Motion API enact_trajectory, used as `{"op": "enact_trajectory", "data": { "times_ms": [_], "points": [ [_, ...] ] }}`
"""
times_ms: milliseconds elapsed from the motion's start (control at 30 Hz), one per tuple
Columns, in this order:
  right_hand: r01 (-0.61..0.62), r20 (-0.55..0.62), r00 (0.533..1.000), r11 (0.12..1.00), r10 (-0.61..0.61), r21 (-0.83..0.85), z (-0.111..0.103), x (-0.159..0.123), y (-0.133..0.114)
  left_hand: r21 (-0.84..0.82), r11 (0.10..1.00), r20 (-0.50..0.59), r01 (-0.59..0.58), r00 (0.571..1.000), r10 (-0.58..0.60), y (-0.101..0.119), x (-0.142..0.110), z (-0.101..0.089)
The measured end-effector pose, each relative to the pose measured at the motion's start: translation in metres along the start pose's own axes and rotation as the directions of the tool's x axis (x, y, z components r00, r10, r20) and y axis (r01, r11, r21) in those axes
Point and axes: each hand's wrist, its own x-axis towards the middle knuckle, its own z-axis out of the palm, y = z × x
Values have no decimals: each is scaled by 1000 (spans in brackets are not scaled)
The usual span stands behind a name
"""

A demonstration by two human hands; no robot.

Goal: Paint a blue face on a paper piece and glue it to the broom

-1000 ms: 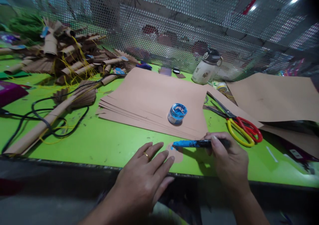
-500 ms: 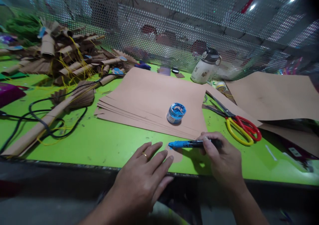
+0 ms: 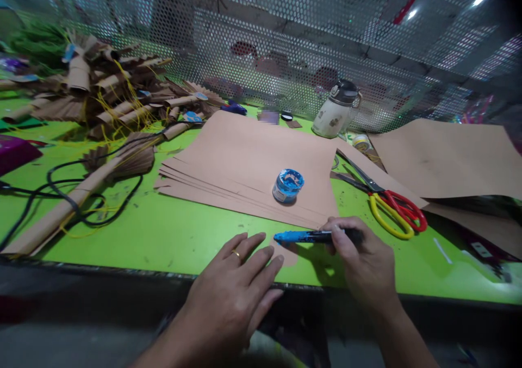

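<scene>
My right hand (image 3: 365, 259) grips a black pen (image 3: 304, 236) whose front half is coated in blue paint. Its tip points left and is at the upper edge of a small brown paper piece (image 3: 289, 256); whether it touches is hard to tell. Fingers outstretched, my left hand (image 3: 240, 281) lies at the table's front edge, fingertips on or beside that piece. Behind the pen, an open jar of blue paint (image 3: 288, 186) stands on a stack of brown paper sheets (image 3: 253, 156).
Scissors (image 3: 391, 207) with red and yellow handles lie to the right, near more brown paper (image 3: 448, 158). A white bottle (image 3: 335, 110) stands at the back. At left are a heap of rolled paper pieces (image 3: 118, 93) and a black cord (image 3: 49, 180).
The pen tip has shifted very slightly left on the small paper piece. My left hand has stayed in place.
</scene>
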Motion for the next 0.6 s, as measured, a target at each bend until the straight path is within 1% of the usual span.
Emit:
{"op": "enact_trajectory", "data": {
  "times_ms": [100, 233, 367, 533, 600],
  "points": [
    [12, 20, 1000, 999, -12, -33, 0, 1, -1, -1, 1000, -7, 4, 1000, -4, 0, 0, 0],
    [4, 6, 1000, 999, -4, -50, 0, 2, -1, -10, 1000, -2, 6, 1000, -6, 0, 0, 0],
    [-3, -4, 1000, 999, 3, -43, -1, 0, 1, 2, 1000, -4, 2, 1000, -2, -1, 0, 1],
    [-6, 41, 999, 1000, 7, -28, -3, -2, 1, 8, 1000, 6, 4, 1000, -4, 0, 1, 1],
    [-26, 23, 999, 999, 26, -19, -3, -2, 2, 6, 1000, 2, 8, 1000, -8, 1, 0, 0]
  ]
}}
